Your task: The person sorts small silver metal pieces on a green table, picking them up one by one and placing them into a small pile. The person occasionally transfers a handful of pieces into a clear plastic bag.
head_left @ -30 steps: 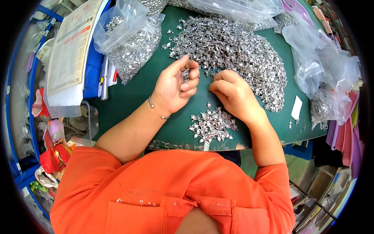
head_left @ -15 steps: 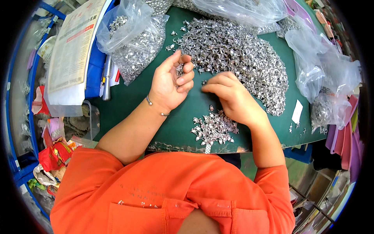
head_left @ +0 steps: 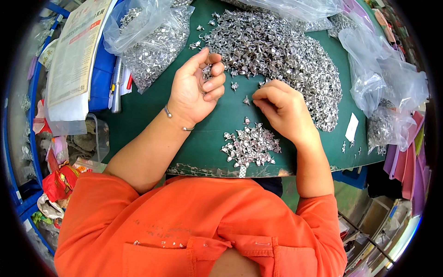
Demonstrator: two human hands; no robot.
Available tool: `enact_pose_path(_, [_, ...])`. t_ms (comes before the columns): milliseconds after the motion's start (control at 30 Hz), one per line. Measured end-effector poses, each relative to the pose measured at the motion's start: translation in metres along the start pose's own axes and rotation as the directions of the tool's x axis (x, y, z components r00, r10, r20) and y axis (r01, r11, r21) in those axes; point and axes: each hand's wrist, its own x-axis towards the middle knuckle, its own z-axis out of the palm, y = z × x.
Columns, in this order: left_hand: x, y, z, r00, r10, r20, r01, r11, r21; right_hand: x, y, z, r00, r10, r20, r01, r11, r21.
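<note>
Curled palm-up over the green table, my left hand (head_left: 194,90) holds several small silver metal pieces (head_left: 207,71) in its bent fingers. It hovers at the left edge of a large heap of the same shiny three-pointed pieces (head_left: 277,51). My right hand (head_left: 284,108) is bent with thumb and fingertips together just below the heap. One loose metal piece (head_left: 246,100) sits right by its fingertips; whether they touch it is hard to see. Another piece (head_left: 234,86) lies between the two hands. A smaller pile of pieces (head_left: 251,145) is near the table's front edge.
Clear plastic bags of metal pieces stand at the left (head_left: 159,55) and right (head_left: 390,129). A blue bin (head_left: 102,83) with printed paper (head_left: 76,60) on it is at the left, beside a metal-handled tool (head_left: 117,87). A white slip (head_left: 351,127) lies on the green table (head_left: 203,147).
My right hand has drawn slightly right, its fingers pinched closer together. Loose pieces now show between the hands. My left hand still holds its pieces; the whole view has shifted slightly.
</note>
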Motion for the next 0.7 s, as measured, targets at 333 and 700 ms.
enact_pose_path(333, [-0.002,0.000,0.007,0.998,0.002,-0.057,-0.003,1.000,-0.016,-0.003,0.003,-0.010,0.999,0.046,-0.001,-0.045,0.997,0.062])
enact_pose_path(700, [-0.001,0.000,0.006,0.999,-0.005,-0.043,0.004,1.000,-0.026,-0.005,0.006,-0.022,0.993,-0.003,0.119,-0.018,0.986,0.168])
